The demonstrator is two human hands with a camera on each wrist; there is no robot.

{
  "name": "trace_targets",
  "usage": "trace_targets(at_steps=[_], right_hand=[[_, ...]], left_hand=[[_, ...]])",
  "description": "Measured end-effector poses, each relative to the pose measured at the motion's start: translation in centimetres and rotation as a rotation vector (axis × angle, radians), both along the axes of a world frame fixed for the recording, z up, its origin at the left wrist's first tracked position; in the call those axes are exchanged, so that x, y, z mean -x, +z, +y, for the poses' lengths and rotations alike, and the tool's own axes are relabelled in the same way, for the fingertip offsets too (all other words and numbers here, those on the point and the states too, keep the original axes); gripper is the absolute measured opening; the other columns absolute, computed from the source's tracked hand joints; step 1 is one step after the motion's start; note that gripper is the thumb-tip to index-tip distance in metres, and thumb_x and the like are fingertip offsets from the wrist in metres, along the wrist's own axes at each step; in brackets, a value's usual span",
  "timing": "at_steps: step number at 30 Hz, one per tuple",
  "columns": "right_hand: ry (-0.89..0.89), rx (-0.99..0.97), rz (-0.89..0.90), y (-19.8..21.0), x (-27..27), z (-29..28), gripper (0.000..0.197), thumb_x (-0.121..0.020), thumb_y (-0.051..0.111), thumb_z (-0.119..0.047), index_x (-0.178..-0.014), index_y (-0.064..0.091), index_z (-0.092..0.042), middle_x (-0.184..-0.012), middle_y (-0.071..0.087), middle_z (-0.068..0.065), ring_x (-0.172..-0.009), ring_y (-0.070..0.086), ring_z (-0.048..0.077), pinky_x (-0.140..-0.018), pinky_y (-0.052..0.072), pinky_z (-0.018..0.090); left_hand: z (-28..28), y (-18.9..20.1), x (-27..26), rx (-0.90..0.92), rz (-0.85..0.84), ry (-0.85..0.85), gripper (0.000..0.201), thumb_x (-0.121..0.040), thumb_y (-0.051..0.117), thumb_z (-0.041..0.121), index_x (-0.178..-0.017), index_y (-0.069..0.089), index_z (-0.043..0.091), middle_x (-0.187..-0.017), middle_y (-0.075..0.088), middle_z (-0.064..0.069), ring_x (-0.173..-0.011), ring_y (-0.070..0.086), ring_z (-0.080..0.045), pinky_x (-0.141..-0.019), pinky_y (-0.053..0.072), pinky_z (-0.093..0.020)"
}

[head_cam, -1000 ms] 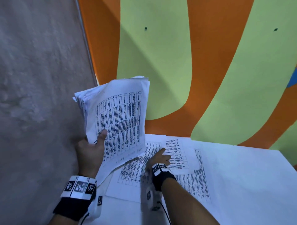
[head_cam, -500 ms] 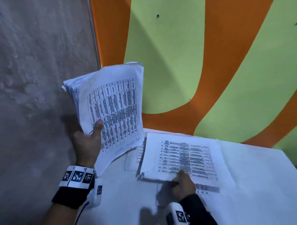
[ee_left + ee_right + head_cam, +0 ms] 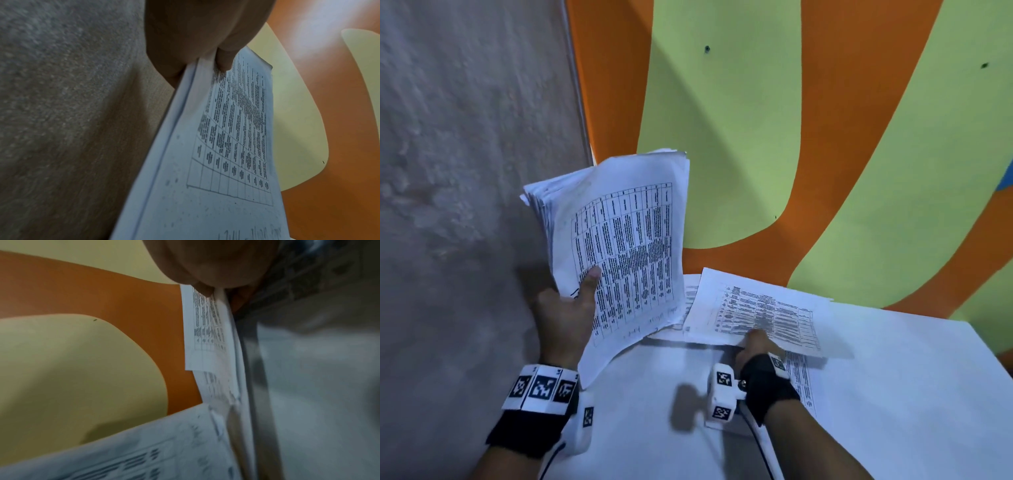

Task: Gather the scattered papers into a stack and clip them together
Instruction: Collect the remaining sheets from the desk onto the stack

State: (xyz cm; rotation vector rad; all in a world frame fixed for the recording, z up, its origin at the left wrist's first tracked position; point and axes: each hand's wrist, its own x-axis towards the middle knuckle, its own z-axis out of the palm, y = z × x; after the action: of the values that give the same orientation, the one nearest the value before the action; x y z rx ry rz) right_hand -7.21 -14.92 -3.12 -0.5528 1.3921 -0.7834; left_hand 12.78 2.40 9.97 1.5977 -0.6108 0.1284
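The stack of papers (image 3: 619, 246) stood tilted at about nine o'clock from the middle of the head view, its lower edge close over the near-left corner of the white table (image 3: 893, 394). The left hand (image 3: 566, 308) grasped it from below, thumb laid across the printed face and the fingers behind; the left wrist view showed the thumb clamped on the sheet edges (image 3: 205, 129).

At four o'clock from the stack a loose sheet (image 3: 756, 308) was raised off the table at its near edge. The right hand (image 3: 753, 346) pinched that edge, thumb on top and fingers beneath, as the right wrist view confirmed (image 3: 207, 327). More printed pages (image 3: 801, 380) lay flat under and beside it, one running toward six o'clock past the wrist.

By my judgement the gathering step was in hand and well short of done: papers remained on the table, and no clip showed in any view. The next move called for carrying the pinched sheet to ten o'clock and laying it on the stack's face with edges roughly matched, the left thumb easing to admit it without letting the bundle fan.

The table was plain white. Behind it, at twelve o'clock, rose a wall (image 3: 722, 137) painted in curving orange and pale green bands; at nine o'clock ran a rough grey wall (image 3: 465, 171).
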Motion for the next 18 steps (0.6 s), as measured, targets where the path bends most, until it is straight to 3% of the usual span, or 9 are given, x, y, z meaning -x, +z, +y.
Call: trace_targets(at_steps=[2, 5, 7, 8, 9, 12, 14, 17, 18], right_hand=[[0.009, 0.026, 0.077, 0.8, 1.1, 0.0, 0.014, -0.086, 0.051, -0.018, -0.097, 0.046, -0.011, -0.101, 0.051, 0.01, -0.082, 0.053, 0.021, -0.066, 0.048, 0.026], [-0.101, 0.146, 0.231, 1.8, 5.0, 0.2, 0.017, -0.078, 0.064, -0.004, -0.071, 0.049, -0.009, -0.08, 0.051, 0.009, -0.053, 0.041, 0.018, -0.037, 0.038, 0.015], [-0.015, 0.39, 0.218, 2.8, 8.3, 0.5, 0.025, -0.067, 0.073, -0.006, -0.082, 0.053, -0.003, -0.075, 0.053, 0.01, -0.056, 0.046, 0.018, -0.047, 0.045, 0.019], [0.054, 0.492, 0.213, 3.0, 10.5, 0.4, 0.034, -0.063, 0.076, -0.006, -0.088, 0.054, 0.0, -0.071, 0.055, 0.009, -0.058, 0.049, 0.016, -0.051, 0.046, 0.022], [0.133, 0.54, 0.212, 3.8, 12.5, 0.2, 0.032, -0.063, 0.077, -0.002, -0.086, 0.055, -0.002, -0.065, 0.055, 0.005, -0.056, 0.049, 0.013, -0.051, 0.044, 0.023], [0.351, 0.435, 0.248, 5.5, 17.6, -1.5, 0.036, -0.076, 0.073, 0.004, -0.063, 0.041, -0.008, -0.054, 0.041, 0.006, -0.052, 0.041, 0.016, -0.056, 0.039, 0.031], [0.5, 0.306, 0.361, 5.0, 18.6, -2.7, 0.038, -0.077, 0.074, -0.004, -0.064, 0.038, -0.005, -0.059, 0.034, 0.01, -0.054, 0.036, 0.018, -0.056, 0.035, 0.033], [0.502, 0.271, 0.586, 2.8, 17.0, -4.7, 0.019, -0.074, 0.076, -0.008, -0.07, 0.061, 0.004, -0.064, 0.059, 0.013, -0.06, 0.056, 0.025, -0.056, 0.044, 0.034], [0.499, 0.3, 0.708, 1.7, 15.5, -5.6, 0.02, -0.073, 0.076, -0.014, -0.082, 0.069, 0.003, -0.079, 0.069, 0.016, -0.076, 0.065, 0.029, -0.066, 0.051, 0.036]], left_hand=[[-0.2, 0.2, 0.2, 0.011, -0.009, -0.002, 0.038, -0.081, 0.07, 0.024, -0.093, 0.065, -0.011, -0.1, 0.069, -0.026, -0.09, 0.066, -0.026, -0.071, 0.045, -0.024], [-0.4, 0.8, 0.8, 0.039, -0.03, -0.004, 0.031, -0.083, 0.07, 0.017, -0.103, 0.064, -0.005, -0.108, 0.067, -0.015, -0.092, 0.06, -0.006, -0.075, 0.041, -0.015], [-0.7, 0.6, 0.7, 0.068, -0.012, -0.025, 0.014, -0.082, 0.069, 0.013, -0.092, 0.065, 0.005, -0.089, 0.07, 0.017, -0.074, 0.053, 0.025, -0.064, 0.037, 0.001], [-0.9, 0.4, 0.5, 0.054, -0.003, -0.024, 0.008, -0.082, 0.07, 0.014, -0.085, 0.062, 0.011, -0.07, 0.062, 0.037, -0.063, 0.046, 0.033, -0.059, 0.035, 0.004], [-1.2, 0.0, 0.2, 0.034, 0.014, -0.016, 0.01, -0.082, 0.07, 0.016, -0.084, 0.061, 0.012, -0.057, 0.052, 0.046, -0.059, 0.042, 0.036, -0.057, 0.036, 0.002], [-2.0, -0.9, -0.1, 0.038, 0.044, -0.008, 0.02, -0.082, 0.07, 0.026, -0.088, 0.06, 0.011, -0.051, 0.051, 0.04, -0.058, 0.046, 0.03, -0.059, 0.039, -0.001], [-2.5, -1.2, 0.2, 0.038, 0.063, -0.01, 0.019, -0.081, 0.07, 0.029, -0.081, 0.058, 0.013, -0.055, 0.054, 0.028, -0.056, 0.05, 0.02, -0.066, 0.042, -0.016], [-3.3, -1.4, 1.1, 0.031, 0.066, -0.018, 0.032, -0.081, 0.07, 0.028, -0.06, 0.049, 0.017, -0.05, 0.054, 0.019, -0.054, 0.047, 0.014, -0.052, 0.037, -0.017], [-3.5, -1.5, 1.4, 0.018, 0.072, -0.015, 0.037, -0.081, 0.07, 0.03, -0.059, 0.048, 0.011, -0.054, 0.055, 0.006, -0.059, 0.05, -0.003, -0.048, 0.035, -0.019]])
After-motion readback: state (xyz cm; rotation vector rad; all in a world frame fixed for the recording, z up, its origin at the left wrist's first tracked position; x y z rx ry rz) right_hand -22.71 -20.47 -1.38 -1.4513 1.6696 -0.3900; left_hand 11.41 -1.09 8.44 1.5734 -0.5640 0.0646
